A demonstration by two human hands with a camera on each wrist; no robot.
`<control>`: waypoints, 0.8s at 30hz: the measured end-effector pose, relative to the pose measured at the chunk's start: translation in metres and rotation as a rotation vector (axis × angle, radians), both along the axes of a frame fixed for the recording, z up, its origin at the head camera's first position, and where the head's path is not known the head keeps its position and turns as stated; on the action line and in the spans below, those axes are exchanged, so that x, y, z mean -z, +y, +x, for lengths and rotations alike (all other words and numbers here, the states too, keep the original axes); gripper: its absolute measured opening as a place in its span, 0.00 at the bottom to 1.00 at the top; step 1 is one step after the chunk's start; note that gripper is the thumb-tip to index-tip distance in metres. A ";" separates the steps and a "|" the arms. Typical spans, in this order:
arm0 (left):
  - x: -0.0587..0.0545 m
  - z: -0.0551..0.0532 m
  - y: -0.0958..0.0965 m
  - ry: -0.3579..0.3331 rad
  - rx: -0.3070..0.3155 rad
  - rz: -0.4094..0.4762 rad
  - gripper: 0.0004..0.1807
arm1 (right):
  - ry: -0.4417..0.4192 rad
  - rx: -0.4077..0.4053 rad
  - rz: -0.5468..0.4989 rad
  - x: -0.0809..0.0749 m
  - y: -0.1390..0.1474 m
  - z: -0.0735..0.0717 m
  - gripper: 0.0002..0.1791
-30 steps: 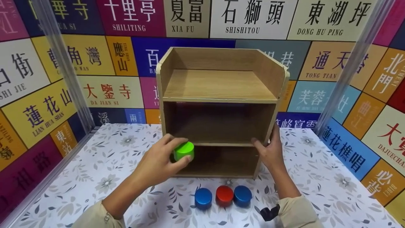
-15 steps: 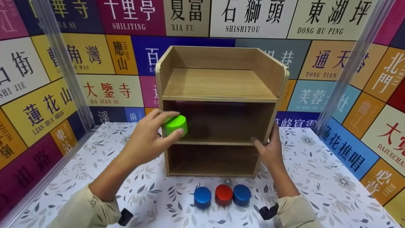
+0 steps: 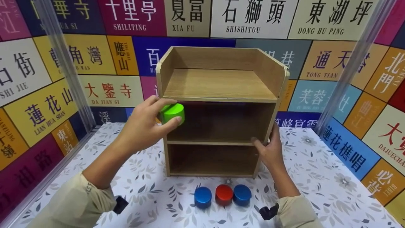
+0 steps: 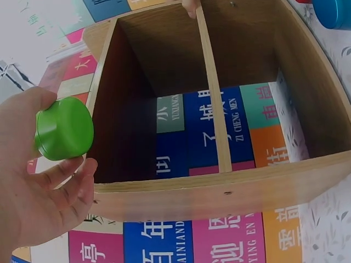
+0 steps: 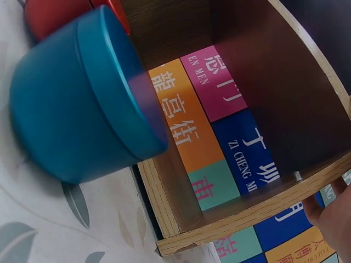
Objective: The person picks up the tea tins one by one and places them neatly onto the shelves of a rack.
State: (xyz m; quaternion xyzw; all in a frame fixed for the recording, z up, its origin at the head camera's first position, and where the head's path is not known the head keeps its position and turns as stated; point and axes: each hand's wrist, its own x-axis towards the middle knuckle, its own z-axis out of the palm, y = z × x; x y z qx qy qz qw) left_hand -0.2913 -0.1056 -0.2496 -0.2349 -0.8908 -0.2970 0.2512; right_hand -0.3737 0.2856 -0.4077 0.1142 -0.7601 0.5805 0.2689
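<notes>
A round green lidded canister (image 3: 173, 114) is pinched between the thumb and fingers of my left hand (image 3: 139, 125). It hangs in front of the left side panel of a wooden shelf unit (image 3: 221, 84), level with the upper part of the middle compartment. In the left wrist view the green canister (image 4: 64, 129) is tilted beside the shelf's edge. My right hand (image 3: 270, 148) grips the unit's right side panel, thumb on the front edge near the middle board, fingers behind it. Open-backed compartments show the printed wall through them in the wrist views.
In front of the shelf stand a blue canister (image 3: 202, 197), a red canister (image 3: 224, 194) and another blue canister (image 3: 242, 194) in a row. A white leaf-patterned cloth (image 3: 152, 202) covers the table. Printed sign panels (image 3: 110, 91) and clear corner posts (image 3: 68, 63) enclose it.
My left hand has carried the green canister upward and slightly left, from the lower compartment's level to the middle one. The right hand keeps its hold on the shelf.
</notes>
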 end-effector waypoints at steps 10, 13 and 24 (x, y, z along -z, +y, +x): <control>-0.016 -0.006 0.001 0.075 -0.018 -0.019 0.26 | 0.012 -0.018 -0.021 -0.001 0.000 -0.002 0.49; -0.019 -0.007 0.002 0.078 -0.022 -0.016 0.26 | 0.009 -0.021 -0.021 0.000 0.000 -0.002 0.49; -0.030 -0.012 0.004 0.066 -0.037 -0.007 0.26 | -0.008 -0.019 -0.013 0.001 0.001 -0.002 0.48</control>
